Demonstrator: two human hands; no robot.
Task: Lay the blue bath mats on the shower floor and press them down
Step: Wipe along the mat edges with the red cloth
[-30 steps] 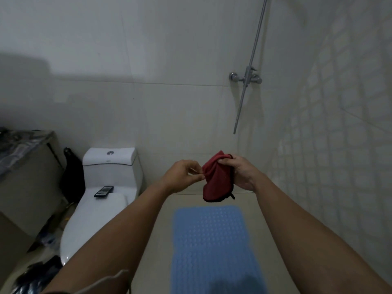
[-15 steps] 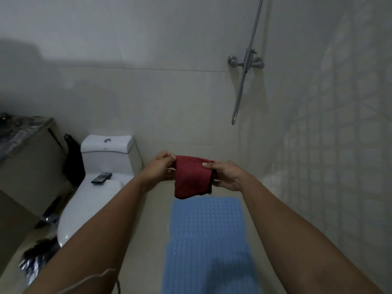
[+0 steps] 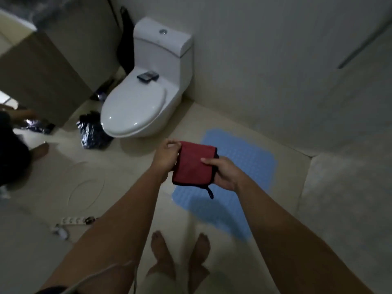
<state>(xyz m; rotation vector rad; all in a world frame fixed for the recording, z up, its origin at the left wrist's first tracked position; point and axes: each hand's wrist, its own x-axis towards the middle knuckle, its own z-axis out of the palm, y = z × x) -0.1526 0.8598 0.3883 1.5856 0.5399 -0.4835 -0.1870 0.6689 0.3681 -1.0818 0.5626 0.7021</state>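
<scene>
A blue bath mat [image 3: 250, 172] with a bumpy surface lies flat on the beige shower floor, to the right of the toilet. Above its left part I hold a folded red cloth [image 3: 194, 164] with a dark edge and a small hanging loop. My left hand [image 3: 167, 154] pinches the cloth's upper left corner. My right hand [image 3: 222, 172] grips its right side, thumb on top. Both hands are well above the mat and do not touch it. My bare feet [image 3: 180, 257] stand just in front of the mat's near end.
A white toilet [image 3: 144, 98] with a dark phone [image 3: 147, 76] on its lid stands at the back left. A black bag [image 3: 93, 130] lies beside it, a power strip [image 3: 72, 220] on the floor at left. Another person's leg shows at far left [image 3: 40, 149].
The view has tilted down from the wall to the floor. The red cloth is now folded flatter and held lower between both hands, over the mat's left part.
</scene>
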